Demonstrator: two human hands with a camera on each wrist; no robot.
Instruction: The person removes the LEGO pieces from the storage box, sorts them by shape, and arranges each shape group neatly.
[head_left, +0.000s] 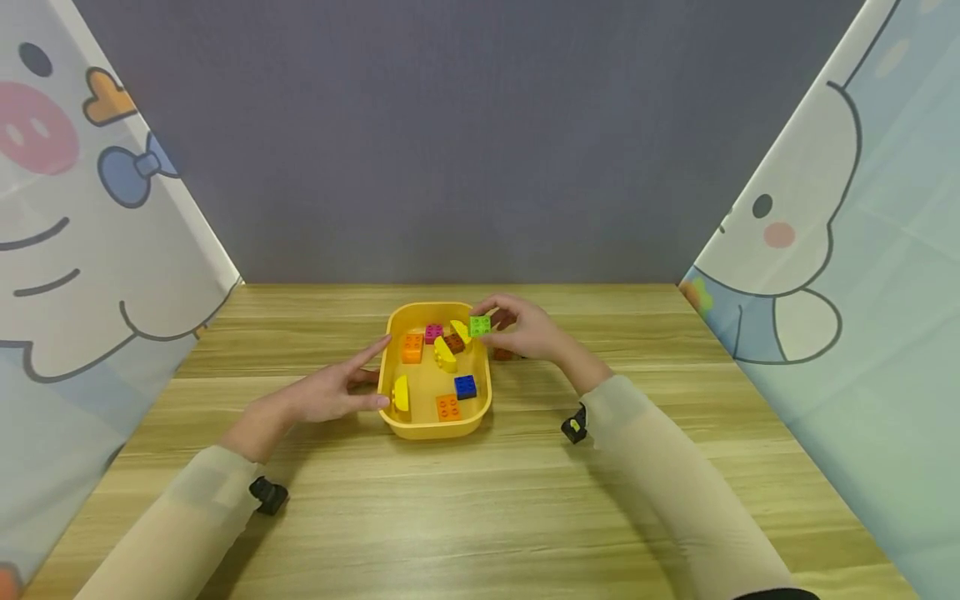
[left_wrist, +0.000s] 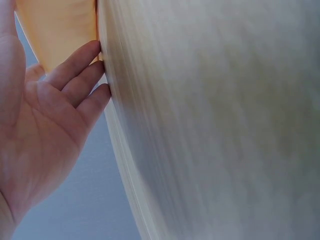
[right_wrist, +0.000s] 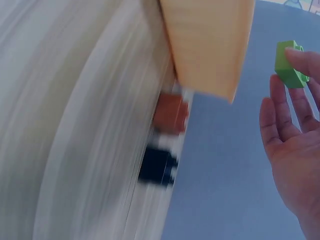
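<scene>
A yellow plastic bin (head_left: 435, 432) stands on the table with several toy bricks inside. My left hand (head_left: 324, 393) rests against its left side, thumb and index finger spread along the rim and the other fingers on the outer wall. Over the right rim, my right hand (head_left: 531, 330) pinches a light green brick (head_left: 480, 326) between thumb and fingers, raised above the bin in the right wrist view. Beneath that hand, outside the bin, lie a reddish-brown brick (right_wrist: 170, 114) and a dark brick (right_wrist: 156, 166).
In the bin lie orange bricks (head_left: 447, 407), a blue brick (head_left: 465, 387), a magenta brick (head_left: 433, 333), a brown brick (head_left: 453, 342) and yellow rounded bricks (head_left: 445, 356). A grey panel (head_left: 457, 167) borders the wooden table (head_left: 450, 517) at the back; cartoon-printed sheets flank it.
</scene>
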